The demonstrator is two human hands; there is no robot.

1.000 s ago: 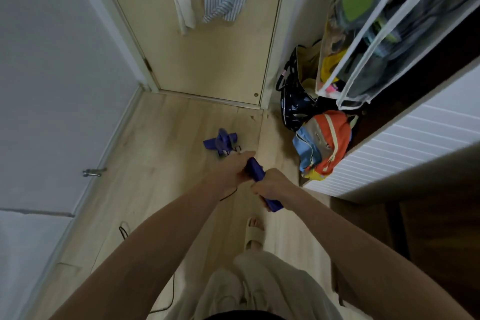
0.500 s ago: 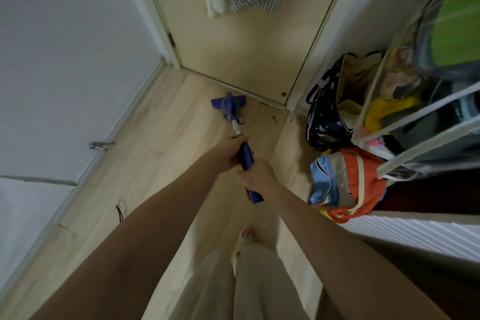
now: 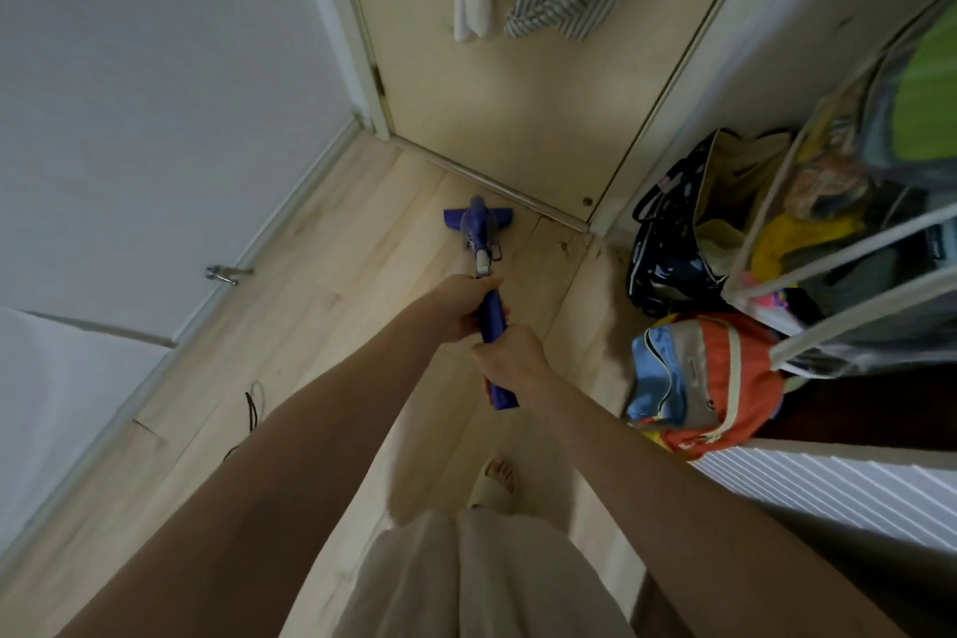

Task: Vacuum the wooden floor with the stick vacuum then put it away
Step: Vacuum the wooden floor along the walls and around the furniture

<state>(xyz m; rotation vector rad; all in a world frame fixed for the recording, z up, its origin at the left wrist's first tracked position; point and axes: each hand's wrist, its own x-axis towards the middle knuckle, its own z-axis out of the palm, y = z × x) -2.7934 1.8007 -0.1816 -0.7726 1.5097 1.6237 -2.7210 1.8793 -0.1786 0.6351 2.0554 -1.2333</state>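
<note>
Both my hands grip the purple stick vacuum (image 3: 493, 321). My left hand (image 3: 461, 306) is wrapped around the upper part of its handle, and my right hand (image 3: 510, 358) holds the handle lower down, just behind the left. The purple floor head (image 3: 479, 219) rests on the light wooden floor (image 3: 331, 306), close to the threshold of the cream door (image 3: 497, 109). A thin black cord (image 3: 252, 409) trails on the floor to my left.
A white wall with a metal door stop (image 3: 223, 274) runs along the left. On the right lie a dark tote bag (image 3: 673, 244), an orange and blue backpack (image 3: 709, 378) and a clear hanging organiser (image 3: 849, 244). White slatted furniture (image 3: 839, 497) is lower right. My sandalled foot (image 3: 496, 484) stands below the handle.
The floor head has travelled forward across the floor, from mid-floor to just before the door threshold. Both hands stayed on the handle and my view shifted forward.
</note>
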